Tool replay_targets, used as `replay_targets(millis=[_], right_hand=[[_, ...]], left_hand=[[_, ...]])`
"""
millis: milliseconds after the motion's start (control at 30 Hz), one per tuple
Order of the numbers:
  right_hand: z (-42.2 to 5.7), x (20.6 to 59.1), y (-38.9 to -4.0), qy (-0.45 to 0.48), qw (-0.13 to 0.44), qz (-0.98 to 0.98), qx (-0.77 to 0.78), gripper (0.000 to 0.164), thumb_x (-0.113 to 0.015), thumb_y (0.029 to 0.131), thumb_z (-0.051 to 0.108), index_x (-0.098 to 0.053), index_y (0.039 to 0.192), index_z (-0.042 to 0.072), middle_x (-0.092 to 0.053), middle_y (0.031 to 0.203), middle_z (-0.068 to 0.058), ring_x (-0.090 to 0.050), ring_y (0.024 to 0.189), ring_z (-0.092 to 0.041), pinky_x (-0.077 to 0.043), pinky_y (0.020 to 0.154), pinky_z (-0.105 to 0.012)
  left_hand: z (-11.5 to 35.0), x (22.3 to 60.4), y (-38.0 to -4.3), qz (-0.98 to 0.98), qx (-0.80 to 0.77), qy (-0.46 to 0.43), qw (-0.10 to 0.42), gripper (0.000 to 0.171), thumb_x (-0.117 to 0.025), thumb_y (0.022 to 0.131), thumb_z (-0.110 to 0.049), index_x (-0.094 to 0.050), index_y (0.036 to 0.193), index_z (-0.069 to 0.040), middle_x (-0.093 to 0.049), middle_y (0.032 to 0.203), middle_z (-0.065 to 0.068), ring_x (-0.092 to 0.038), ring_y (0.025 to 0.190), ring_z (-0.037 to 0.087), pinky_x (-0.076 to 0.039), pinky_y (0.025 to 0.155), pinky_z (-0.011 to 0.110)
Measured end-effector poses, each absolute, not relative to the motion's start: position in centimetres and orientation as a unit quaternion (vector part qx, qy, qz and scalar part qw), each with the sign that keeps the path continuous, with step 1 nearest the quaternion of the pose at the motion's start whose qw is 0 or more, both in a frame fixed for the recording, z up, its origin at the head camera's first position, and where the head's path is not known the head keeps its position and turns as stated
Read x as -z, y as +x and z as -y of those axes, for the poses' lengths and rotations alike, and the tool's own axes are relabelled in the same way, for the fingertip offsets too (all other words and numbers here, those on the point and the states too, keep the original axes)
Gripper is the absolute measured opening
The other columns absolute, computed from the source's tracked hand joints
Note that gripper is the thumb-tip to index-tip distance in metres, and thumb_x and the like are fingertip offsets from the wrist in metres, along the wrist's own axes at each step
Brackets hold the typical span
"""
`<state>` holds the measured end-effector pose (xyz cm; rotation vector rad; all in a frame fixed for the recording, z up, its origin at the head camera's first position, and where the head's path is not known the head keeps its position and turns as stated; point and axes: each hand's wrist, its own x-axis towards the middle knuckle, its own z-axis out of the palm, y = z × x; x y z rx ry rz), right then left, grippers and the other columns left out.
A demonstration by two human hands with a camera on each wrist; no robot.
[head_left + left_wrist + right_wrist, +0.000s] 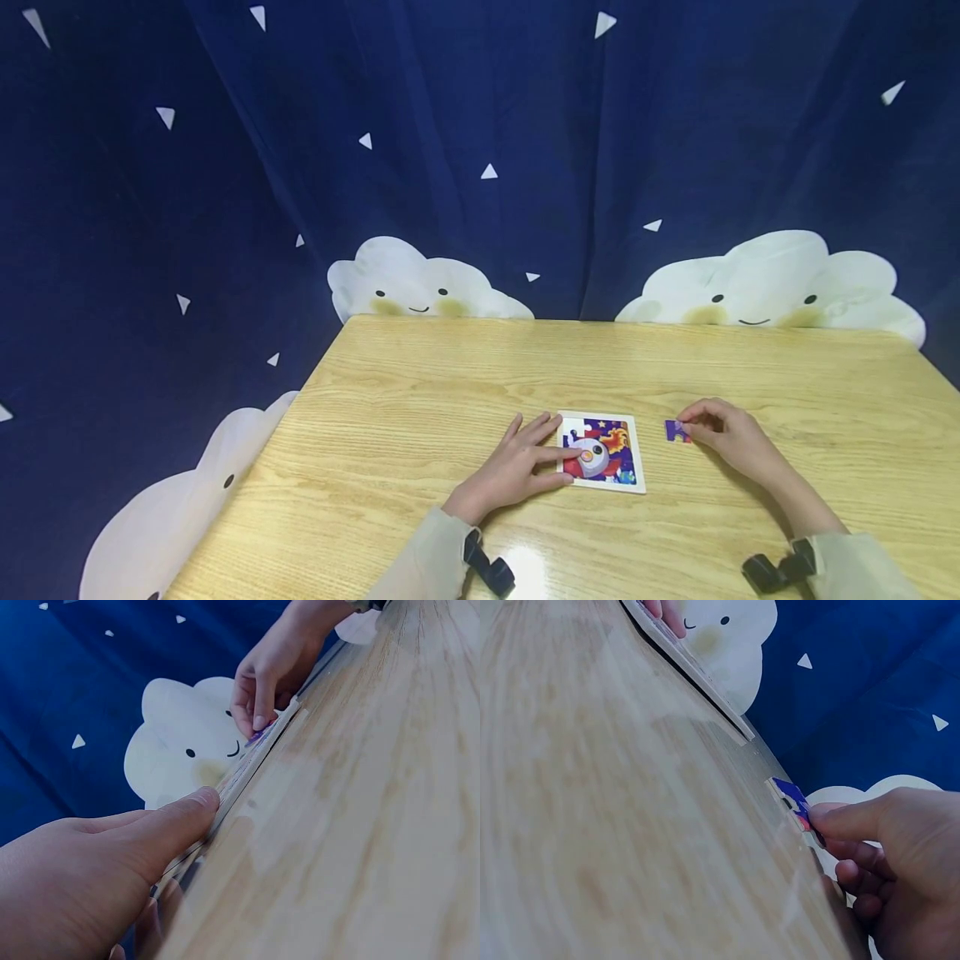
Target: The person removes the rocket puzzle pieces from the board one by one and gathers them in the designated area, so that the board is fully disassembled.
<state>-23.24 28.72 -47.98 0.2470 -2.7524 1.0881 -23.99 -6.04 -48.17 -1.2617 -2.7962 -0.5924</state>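
A square jigsaw puzzle (617,463) in a white frame lies flat on the table, with a grey and red rocket-like picture on purple. A white bare patch shows at its upper left corner. My left hand (516,465) rests on its left side, fingers spread and mostly straight, one fingertip on the picture. To the right of the frame, my right hand (729,435) pinches a purple puzzle piece (672,430) between thumb and fingers. In the right wrist view, the puzzle piece (786,789) shows purple and pink on top and appears slightly tilted, near the tabletop.
The light wooden table (420,375) reaches back to a dark blue curtain (450,100) printed with white triangles and smiling clouds. Black straps with small devices (491,567) sit on both wrists, over beige sleeves.
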Motion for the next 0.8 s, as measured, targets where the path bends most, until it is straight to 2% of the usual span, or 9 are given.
replay_targets(millis=[567,800], right_hand=[[-28.48,47.74,-23.18,0.039,0.05,0.934,-0.352,0.015,-0.067,0.093,0.015,-0.068,0.103,0.005,-0.061,0.087,-0.004,-0.042,0.069,-0.003,-0.036,0.059,-0.021],[-28.2,47.51,-23.05,0.04,0.066,0.933,-0.351,0.014,-0.068,0.092,0.015,-0.068,0.102,0.005,-0.061,0.086,-0.004,-0.044,0.07,-0.001,-0.038,0.06,-0.02]], left_hand=[[5.95,48.08,-23.93,0.896,0.191,-0.402,0.008,0.041,-0.057,0.095,-0.048,-0.057,0.135,-0.04,-0.034,0.159,0.007,-0.028,0.15,0.027,-0.019,0.121,0.06],[5.96,48.25,-23.99,0.895,0.193,-0.402,0.007,0.041,-0.056,0.096,-0.049,-0.057,0.136,-0.04,-0.034,0.16,0.006,-0.028,0.151,0.026,-0.019,0.121,0.059]])
